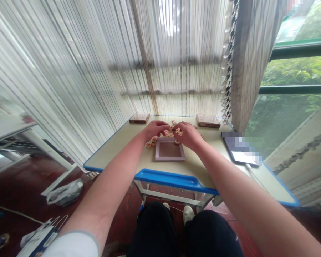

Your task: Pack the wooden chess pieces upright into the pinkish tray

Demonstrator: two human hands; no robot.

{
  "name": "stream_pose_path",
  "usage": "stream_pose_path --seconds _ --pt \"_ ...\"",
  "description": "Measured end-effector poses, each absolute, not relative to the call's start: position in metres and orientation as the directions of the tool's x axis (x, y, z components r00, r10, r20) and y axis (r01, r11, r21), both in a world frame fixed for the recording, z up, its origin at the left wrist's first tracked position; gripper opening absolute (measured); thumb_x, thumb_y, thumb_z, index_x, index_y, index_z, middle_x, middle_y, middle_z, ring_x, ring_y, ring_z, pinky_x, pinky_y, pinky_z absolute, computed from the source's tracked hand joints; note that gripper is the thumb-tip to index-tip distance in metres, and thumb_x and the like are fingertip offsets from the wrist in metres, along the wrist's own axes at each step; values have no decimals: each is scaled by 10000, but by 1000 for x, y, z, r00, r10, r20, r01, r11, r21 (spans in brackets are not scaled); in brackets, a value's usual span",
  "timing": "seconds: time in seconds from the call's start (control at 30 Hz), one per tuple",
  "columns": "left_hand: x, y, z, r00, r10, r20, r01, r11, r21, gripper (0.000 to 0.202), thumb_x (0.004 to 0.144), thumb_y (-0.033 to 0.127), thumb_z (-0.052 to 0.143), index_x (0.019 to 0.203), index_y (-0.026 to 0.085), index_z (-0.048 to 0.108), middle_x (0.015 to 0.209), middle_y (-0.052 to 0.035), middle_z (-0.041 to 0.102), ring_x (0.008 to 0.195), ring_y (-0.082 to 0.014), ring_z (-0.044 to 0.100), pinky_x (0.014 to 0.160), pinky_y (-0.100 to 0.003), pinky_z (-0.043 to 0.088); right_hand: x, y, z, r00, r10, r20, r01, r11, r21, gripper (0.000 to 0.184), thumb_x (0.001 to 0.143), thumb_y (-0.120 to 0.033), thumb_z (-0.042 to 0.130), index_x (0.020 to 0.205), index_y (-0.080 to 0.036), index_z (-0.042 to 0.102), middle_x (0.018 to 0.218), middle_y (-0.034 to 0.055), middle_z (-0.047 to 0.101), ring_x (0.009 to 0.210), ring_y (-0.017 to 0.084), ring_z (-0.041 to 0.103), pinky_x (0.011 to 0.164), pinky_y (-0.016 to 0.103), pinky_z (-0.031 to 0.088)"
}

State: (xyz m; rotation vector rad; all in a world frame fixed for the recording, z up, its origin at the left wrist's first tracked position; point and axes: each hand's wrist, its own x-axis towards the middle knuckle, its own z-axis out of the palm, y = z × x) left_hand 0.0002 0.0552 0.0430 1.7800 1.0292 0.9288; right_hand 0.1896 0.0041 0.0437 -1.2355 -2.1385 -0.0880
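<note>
Several round, pale wooden xiangqi pieces [153, 141] with marks on top lie in a loose group on the desk, behind and beside a shallow open box [170, 159] with pale walls and a brown bottom. Over the group, my left hand [156, 129] has its fingers bent and drawn together; what they may hold is hidden. Close by on the right, my right hand [188, 134] curls its fingertips down onto a piece among the others. One piece [177, 141] rests at the box's far right corner, just under that hand.
Two flat brown boxes, a left one [139, 118] and a right one [208, 120], lie at the desk's far edge. A tablet [239, 148] with a cable lies on the right. Striped curtains [176, 78] hang behind the desk [109, 151]; its near edge has a blue tray groove [168, 177].
</note>
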Motion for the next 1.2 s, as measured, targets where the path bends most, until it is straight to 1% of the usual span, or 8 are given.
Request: stream_pose_path --seconds 0.07,0.2,0.3,0.4,0.6,0.73,0.93,1.2 --pt "-2 60 40 315 911 266 387 -379 840 427 689 389 656 1031 138 607 885 -78 655 576 -89 559 474 -205 379 192 3 46 -379 810 447 823 516 -237 226 753 -286 568 954 -211 639 948 55 646 813 179 566 671 264 419" --pt "-4 63 33 292 814 502 627 -559 542 497 648 327 686 1113 185 580 1012 -54 614 586 -66 516 613 -244 459 191 0 47 -534 824 189 817 560 -135 185 724 -290 583 880 -247 672 845 13 671 751 162 571 651 249 401" --pt "-2 59 32 383 783 490 684 -597 419 414 678 326 650 1066 185 617 996 -48 597 614 -80 531 686 -266 479 188 -5 45 -572 812 112 810 581 -76 189 738 -337 564 867 -275 686 837 12 675 764 173 573 665 261 405" --pt "-1 56 32 420 780 463 721 -597 351 309 698 324 621 961 167 667 938 -59 599 684 -119 558 736 -278 475 186 -10 45 -588 795 148 804 595 1 192 728 -318 566 862 -280 698 867 33 675 881 210 560 729 278 410" --pt "-1 56 33 479 776 409 711 -617 337 273 708 353 602 890 168 689 849 -49 630 682 -136 549 700 -266 454 187 -9 47 -593 776 216 790 612 -31 204 740 -296 554 883 -259 694 942 42 665 867 209 570 738 286 428" --pt "-1 58 30 482 784 390 708 -611 355 277 687 368 623 873 177 697 845 -40 635 654 -124 540 657 -245 443 191 -4 46 -449 859 244 877 476 -62 241 759 -233 510 923 -238 687 969 66 657 839 215 587 685 295 441" --pt "-2 61 26 511 755 411 683 -647 339 279 680 389 628 842 176 709 824 -42 627 620 -112 527 630 -236 430 192 -1 44 -402 899 172 912 410 -11 217 751 -281 541 878 -228 709 927 99 657 796 227 589 638 303 441" --pt "0 58 29 544 775 321 690 -631 354 239 707 365 587 767 175 719 712 -20 646 617 -117 513 610 -231 391 189 -5 46 -358 910 207 930 367 -1 213 757 -327 541 828 -195 692 923 110 652 830 232 582 634 302 447"
